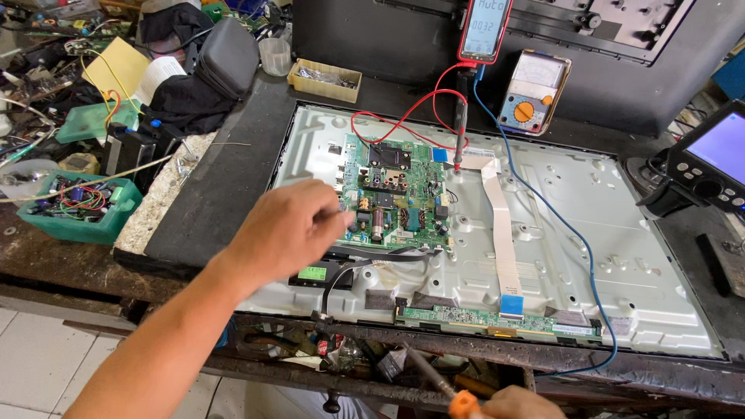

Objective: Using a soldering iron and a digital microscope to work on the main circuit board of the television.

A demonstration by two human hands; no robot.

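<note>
My left hand [289, 226] reaches over a flat screen's bare metal back panel [605, 233], fingers curled at the left edge of its green circuit board [400, 194]; whether they pinch anything is hidden. My right hand [518, 403] shows at the bottom edge, closed on an orange-handled tool [444, 388] with a dark metal shaft pointing up-left. A black meter probe [460, 140] stands on the panel beside the board, with red and blue leads running up to a red digital meter [484, 29]. A white ribbon cable [503, 233] joins the board area to a narrow green strip board [481, 316].
An analogue meter [535, 91] leans behind the panel. A small screen device [710, 159] sits at the right. At left stand a green bin of parts [77, 206], a black pouch [226, 56], a plastic cup [275, 56] and a tan tray [324, 80].
</note>
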